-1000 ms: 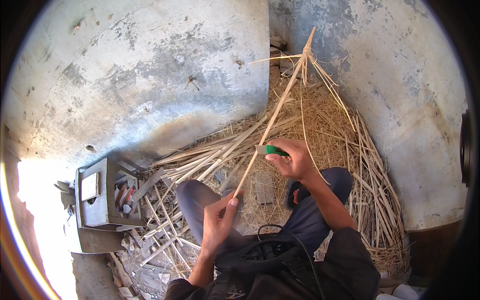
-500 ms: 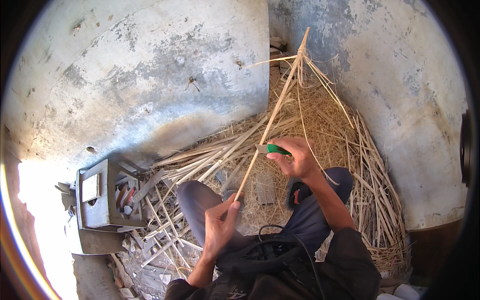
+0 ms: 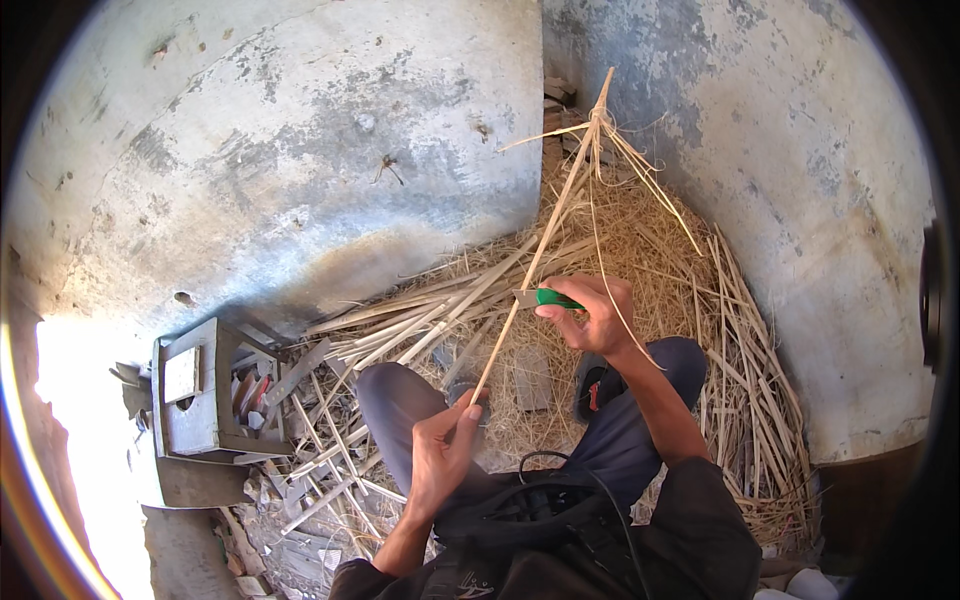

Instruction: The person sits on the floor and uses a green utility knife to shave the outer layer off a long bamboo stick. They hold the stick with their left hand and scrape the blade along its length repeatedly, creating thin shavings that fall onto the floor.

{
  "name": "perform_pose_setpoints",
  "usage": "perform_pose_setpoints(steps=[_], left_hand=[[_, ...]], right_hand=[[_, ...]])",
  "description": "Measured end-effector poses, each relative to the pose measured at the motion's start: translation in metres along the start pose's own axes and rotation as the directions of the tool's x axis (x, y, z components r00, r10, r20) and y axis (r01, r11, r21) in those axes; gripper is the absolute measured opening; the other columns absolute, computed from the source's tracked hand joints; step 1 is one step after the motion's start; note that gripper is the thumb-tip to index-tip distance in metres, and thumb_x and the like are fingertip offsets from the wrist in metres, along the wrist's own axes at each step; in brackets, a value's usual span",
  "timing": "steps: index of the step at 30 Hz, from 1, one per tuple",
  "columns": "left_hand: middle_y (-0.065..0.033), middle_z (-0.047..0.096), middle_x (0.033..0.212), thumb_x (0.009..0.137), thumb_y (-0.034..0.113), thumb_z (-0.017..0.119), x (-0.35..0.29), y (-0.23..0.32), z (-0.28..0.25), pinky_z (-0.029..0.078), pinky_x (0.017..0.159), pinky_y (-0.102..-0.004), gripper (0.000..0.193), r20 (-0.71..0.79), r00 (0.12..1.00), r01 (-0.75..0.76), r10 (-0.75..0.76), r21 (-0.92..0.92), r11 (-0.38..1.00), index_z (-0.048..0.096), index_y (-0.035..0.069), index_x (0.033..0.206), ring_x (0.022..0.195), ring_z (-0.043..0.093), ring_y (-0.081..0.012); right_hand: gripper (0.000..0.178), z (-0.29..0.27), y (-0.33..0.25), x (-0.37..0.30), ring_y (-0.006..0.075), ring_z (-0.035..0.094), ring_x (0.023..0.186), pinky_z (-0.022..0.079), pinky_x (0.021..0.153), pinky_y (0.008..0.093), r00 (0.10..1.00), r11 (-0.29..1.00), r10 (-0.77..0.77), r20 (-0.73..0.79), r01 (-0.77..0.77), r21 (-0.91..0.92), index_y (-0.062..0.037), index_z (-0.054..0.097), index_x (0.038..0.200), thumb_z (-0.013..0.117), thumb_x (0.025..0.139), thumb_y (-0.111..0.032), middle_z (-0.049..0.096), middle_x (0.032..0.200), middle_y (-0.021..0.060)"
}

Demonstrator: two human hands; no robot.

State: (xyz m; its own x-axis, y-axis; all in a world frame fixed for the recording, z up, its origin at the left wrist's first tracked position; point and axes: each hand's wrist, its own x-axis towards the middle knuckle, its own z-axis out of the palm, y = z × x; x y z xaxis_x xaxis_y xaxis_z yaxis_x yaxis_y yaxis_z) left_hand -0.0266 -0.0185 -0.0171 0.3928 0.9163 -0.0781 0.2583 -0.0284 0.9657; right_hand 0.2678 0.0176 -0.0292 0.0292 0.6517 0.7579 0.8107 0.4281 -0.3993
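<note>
My left hand (image 3: 443, 450) pinches the near end of a long, thin bamboo strip (image 3: 545, 240), which slants up and away toward the corner. In my right hand (image 3: 600, 315) is a green-handled knife (image 3: 556, 297); its short, wide blade lies against the strip about midway along. At the far end several thin strips and curled shavings (image 3: 655, 180) fan out from a bundled, pointed tip (image 3: 602, 100). One loose, curling strand (image 3: 606, 262) hangs down past my right wrist.
A grey wooden box (image 3: 205, 400) with things inside stands at the left. Shavings (image 3: 640, 260) cover the floor ahead. Split bamboo strips (image 3: 440, 300) are heaped left, and more strips (image 3: 755, 430) lie right. Two weathered walls (image 3: 300, 150) meet beyond; my bent knees (image 3: 395, 395) flank the work.
The far bundled tip and its hanging strands sit slightly lower in the view. Both hands keep nearly the same place and grip, the blade still at the strip.
</note>
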Motion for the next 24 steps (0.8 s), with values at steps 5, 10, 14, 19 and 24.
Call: perform_pose_setpoints(steps=[5, 10, 14, 19, 24], left_hand=[[0.0083, 0.051, 0.073, 0.110, 0.016, 0.062, 0.001, -0.003, -0.003, 0.036, 0.059, -0.0229, 0.032, 0.018, 1.000, 0.009, -0.009, 0.005, 1.000, 0.073, -0.003, 0.133, 0.068, 0.043, -0.0024], [0.0086, 0.049, 0.072, 0.110, 0.016, 0.062, 0.001, -0.004, -0.002, 0.034, 0.058, -0.0232, 0.032, 0.011, 1.000, -0.001, 0.001, 0.004, 1.000, 0.073, -0.003, 0.133, 0.068, 0.042, -0.0023], [0.0059, 0.053, 0.073, 0.110, 0.018, 0.062, -0.009, -0.011, -0.005, 0.037, 0.060, -0.0236, 0.031, 0.032, 0.999, 0.039, -0.039, 0.023, 0.999, 0.074, -0.002, 0.131, 0.069, 0.044, -0.0032], [0.0051, 0.055, 0.074, 0.110, 0.022, 0.064, -0.027, -0.032, -0.014, 0.037, 0.061, -0.0241, 0.032, 0.045, 0.999, 0.009, -0.009, 0.014, 1.000, 0.076, 0.000, 0.130, 0.069, 0.045, -0.0035], [0.0015, 0.059, 0.081, 0.109, 0.018, 0.064, -0.035, -0.028, -0.018, 0.041, 0.068, -0.0250, 0.031, 0.076, 0.996, 0.045, -0.050, 0.066, 0.997, 0.075, 0.000, 0.131, 0.076, 0.050, -0.0053]], right_hand=[[0.031, 0.000, -0.001, 0.001, 0.0187, 0.074, 0.064, 0.056, 0.058, 0.0309, 1.000, 1.000, -0.001, -0.001, 0.001, -0.024, -0.0102, 0.081, 0.096, 0.083, 0.091, -0.041, 0.080, 0.085, 0.0049], [0.033, 0.000, 0.000, 0.001, 0.0186, 0.074, 0.064, 0.056, 0.057, 0.0319, 0.999, 0.998, 0.016, 0.042, -0.013, -0.059, -0.0104, 0.082, 0.099, 0.082, 0.093, -0.043, 0.080, 0.084, 0.0058], [0.044, -0.015, 0.032, 0.009, 0.0159, 0.063, 0.054, 0.047, 0.049, 0.0331, 0.928, 0.939, 0.343, -0.144, -0.345, 0.011, -0.0011, 0.081, 0.101, 0.075, 0.100, -0.045, 0.071, 0.070, 0.0100], [0.044, -0.052, 0.058, 0.013, 0.0142, 0.061, 0.053, 0.043, 0.049, 0.0312, 0.905, 0.871, 0.352, -0.239, -0.411, -0.270, -0.0077, 0.083, 0.112, 0.071, 0.103, -0.048, 0.069, 0.064, 0.0058], [0.042, -0.048, 0.062, 0.019, 0.0131, 0.058, 0.049, 0.040, 0.047, 0.0314, 0.889, 0.895, 0.362, -0.281, -0.416, -0.162, -0.0074, 0.083, 0.113, 0.071, 0.103, -0.046, 0.067, 0.061, 0.0063]])
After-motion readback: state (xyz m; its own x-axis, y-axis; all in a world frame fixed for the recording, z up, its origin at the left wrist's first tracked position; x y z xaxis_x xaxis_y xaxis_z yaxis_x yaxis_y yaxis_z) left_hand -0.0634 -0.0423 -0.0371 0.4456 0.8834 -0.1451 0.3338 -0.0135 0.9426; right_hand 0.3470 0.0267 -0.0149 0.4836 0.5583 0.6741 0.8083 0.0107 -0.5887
